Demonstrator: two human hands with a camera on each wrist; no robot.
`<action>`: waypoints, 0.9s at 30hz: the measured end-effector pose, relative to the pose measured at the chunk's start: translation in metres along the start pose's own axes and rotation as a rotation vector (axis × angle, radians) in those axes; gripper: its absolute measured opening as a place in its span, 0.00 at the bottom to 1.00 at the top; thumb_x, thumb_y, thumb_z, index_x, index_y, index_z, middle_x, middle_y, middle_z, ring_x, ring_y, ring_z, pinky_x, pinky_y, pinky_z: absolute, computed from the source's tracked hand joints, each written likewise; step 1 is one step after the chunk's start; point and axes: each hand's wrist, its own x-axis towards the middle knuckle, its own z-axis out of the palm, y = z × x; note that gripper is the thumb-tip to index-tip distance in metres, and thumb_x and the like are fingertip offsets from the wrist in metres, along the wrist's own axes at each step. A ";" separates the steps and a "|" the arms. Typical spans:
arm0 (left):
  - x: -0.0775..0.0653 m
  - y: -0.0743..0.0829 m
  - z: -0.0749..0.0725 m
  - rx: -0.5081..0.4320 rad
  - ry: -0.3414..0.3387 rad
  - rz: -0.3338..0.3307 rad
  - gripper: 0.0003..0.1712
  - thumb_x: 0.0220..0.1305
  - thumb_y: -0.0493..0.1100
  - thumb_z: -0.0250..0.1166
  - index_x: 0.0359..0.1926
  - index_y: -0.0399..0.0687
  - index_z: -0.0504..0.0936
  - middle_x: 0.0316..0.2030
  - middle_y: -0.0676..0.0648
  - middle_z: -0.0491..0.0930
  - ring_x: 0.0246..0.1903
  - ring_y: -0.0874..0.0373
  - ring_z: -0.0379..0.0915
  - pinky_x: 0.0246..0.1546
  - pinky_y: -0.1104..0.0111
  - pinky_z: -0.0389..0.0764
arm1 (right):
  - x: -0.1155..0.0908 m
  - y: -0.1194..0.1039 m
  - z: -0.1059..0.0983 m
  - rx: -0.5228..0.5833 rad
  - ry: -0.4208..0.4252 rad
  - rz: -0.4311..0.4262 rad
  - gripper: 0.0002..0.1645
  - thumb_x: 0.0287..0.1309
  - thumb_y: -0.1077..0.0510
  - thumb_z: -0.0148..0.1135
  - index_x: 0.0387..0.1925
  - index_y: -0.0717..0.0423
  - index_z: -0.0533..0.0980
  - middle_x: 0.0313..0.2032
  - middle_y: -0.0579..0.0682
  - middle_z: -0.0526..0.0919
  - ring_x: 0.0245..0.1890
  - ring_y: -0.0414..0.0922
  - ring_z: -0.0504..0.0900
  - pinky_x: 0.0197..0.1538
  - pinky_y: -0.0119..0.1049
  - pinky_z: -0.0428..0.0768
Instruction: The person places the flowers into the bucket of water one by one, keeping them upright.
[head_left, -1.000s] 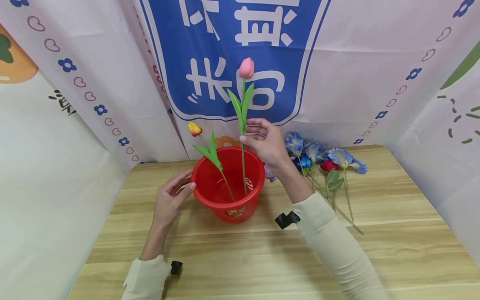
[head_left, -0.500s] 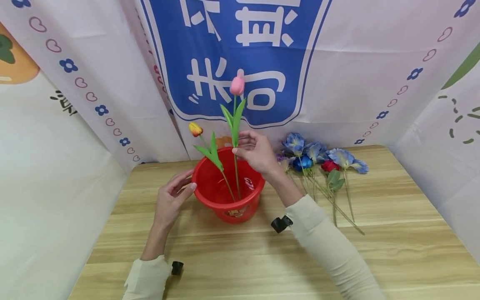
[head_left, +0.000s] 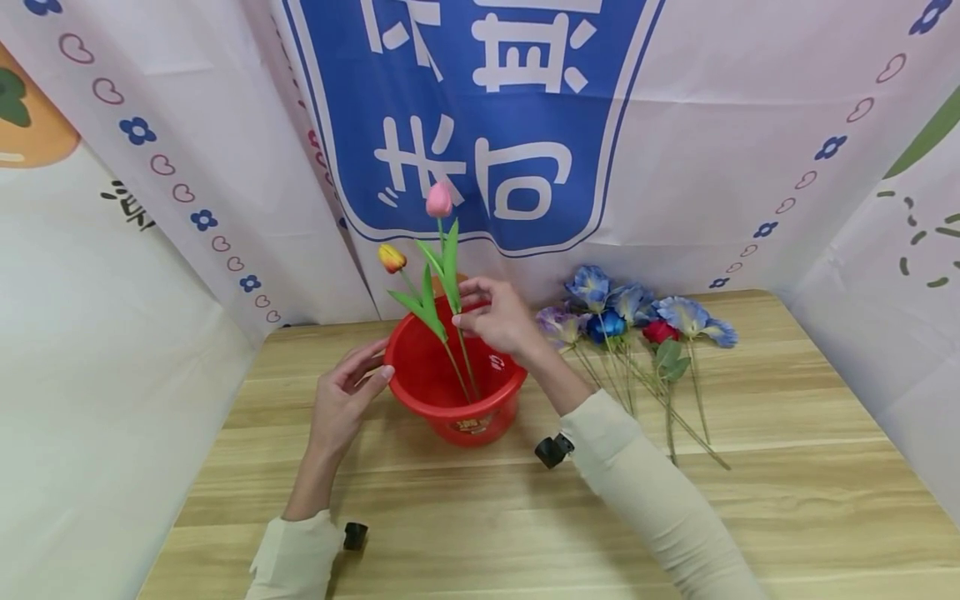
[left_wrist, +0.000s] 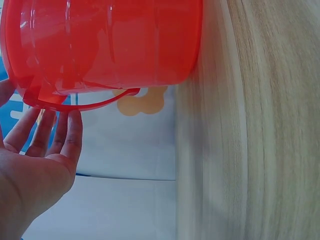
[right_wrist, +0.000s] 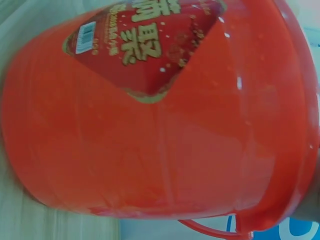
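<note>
Pink tulip [head_left: 450, 268] rises above right fingers [head_left: 477, 287] pinching its stem, left fingers [left_wrist: 73, 137] holding the bucket [left_wrist: 130, 45].

Printed sheets [head_left: 697, 167] around the table [head_left: 450, 525] suggest a booth.

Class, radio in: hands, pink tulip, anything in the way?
Left hand touching red bucket rim. Right hand pinching pink tulip, stem inside bucket. Possible snag: yellow-orange tulip close alongside.

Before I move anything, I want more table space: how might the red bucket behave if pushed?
The red bucket looks like glossy plastic, so it's probably light for its size and slippery. It narrows toward its base, so a high push could tip it.
</note>
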 end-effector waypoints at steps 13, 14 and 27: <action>-0.002 -0.001 0.001 -0.024 0.033 -0.014 0.24 0.65 0.33 0.66 0.62 0.38 0.78 0.61 0.38 0.76 0.56 0.53 0.77 0.52 0.71 0.81 | -0.001 0.003 0.005 -0.177 0.004 -0.005 0.24 0.57 0.69 0.68 0.57 0.62 0.76 0.47 0.57 0.83 0.44 0.49 0.85 0.48 0.40 0.86; -0.001 -0.001 0.001 -0.023 0.032 -0.013 0.24 0.65 0.33 0.66 0.62 0.39 0.78 0.60 0.38 0.76 0.56 0.52 0.77 0.52 0.71 0.81 | -0.002 0.002 0.005 -0.203 0.006 -0.006 0.25 0.57 0.67 0.68 0.57 0.61 0.76 0.49 0.57 0.82 0.46 0.49 0.84 0.50 0.40 0.85; 0.000 0.003 0.002 -0.008 0.027 -0.031 0.24 0.66 0.36 0.66 0.63 0.40 0.78 0.61 0.40 0.76 0.56 0.54 0.77 0.53 0.72 0.81 | -0.025 -0.006 -0.021 -0.229 0.085 -0.057 0.27 0.59 0.61 0.70 0.59 0.54 0.75 0.52 0.52 0.82 0.51 0.46 0.83 0.51 0.40 0.85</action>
